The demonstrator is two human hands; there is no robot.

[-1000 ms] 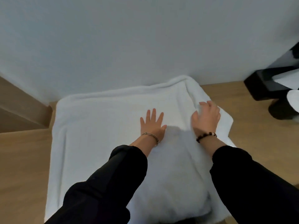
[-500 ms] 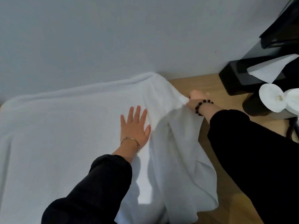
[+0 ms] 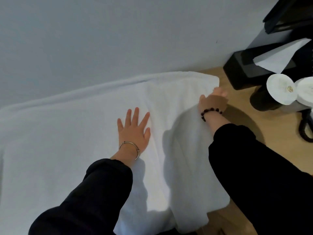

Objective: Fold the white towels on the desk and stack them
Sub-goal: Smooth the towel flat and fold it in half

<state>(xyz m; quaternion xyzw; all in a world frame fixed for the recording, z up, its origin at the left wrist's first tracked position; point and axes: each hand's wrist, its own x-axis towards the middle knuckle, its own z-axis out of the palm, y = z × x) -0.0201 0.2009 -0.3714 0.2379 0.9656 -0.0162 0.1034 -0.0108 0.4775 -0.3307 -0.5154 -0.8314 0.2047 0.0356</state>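
A large white towel [image 3: 71, 143] lies spread across the wooden desk [image 3: 237, 114], its far edge against the wall. My left hand [image 3: 133, 131] rests flat on the towel's middle with fingers spread and holds nothing. My right hand [image 3: 213, 102] is at the towel's far right corner, fingers closed on the cloth there. The towel's right side hangs in loose folds over the desk's front edge, below my right arm.
A black tissue box [image 3: 250, 68] with a white tissue sticking out stands at the back right by the wall. Two white paper rolls [image 3: 281, 89] sit on a dark holder in front of it. A black cable [image 3: 304, 129] loops at the right edge.
My right hand has carried the towel's right edge away from the middle to the far right corner and lowered it. The view has swung right. My left hand stays flat on the towel.
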